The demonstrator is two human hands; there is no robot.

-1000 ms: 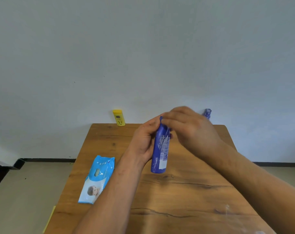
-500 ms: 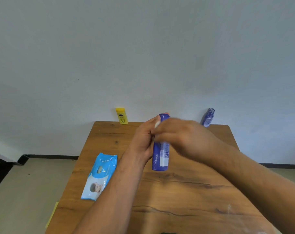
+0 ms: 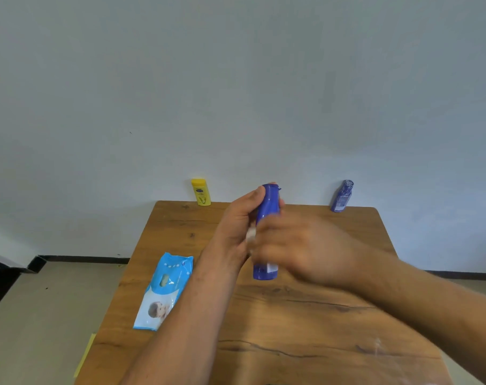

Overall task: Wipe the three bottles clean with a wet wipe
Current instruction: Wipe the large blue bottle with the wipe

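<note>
A tall blue bottle (image 3: 269,200) is held upright above the middle of the wooden table (image 3: 291,323). My left hand (image 3: 236,220) grips its upper part from the left. My right hand (image 3: 300,248), blurred, wraps the bottle's middle with a white wet wipe (image 3: 251,234) that peeks out between the two hands. A yellow bottle (image 3: 201,192) stands at the table's far left edge against the wall. A smaller dark blue bottle (image 3: 342,196) stands at the far right edge.
A light blue pack of wet wipes (image 3: 165,290) lies flat near the table's left edge. A pale wall rises right behind the table. Beige floor shows on the left, and a yellow strip (image 3: 84,354) sticks out below the table's left side.
My right hand has slid from the bottle's cap down to its middle with the wipe. The bottle's top is now uncovered and the bottle stands more upright.
</note>
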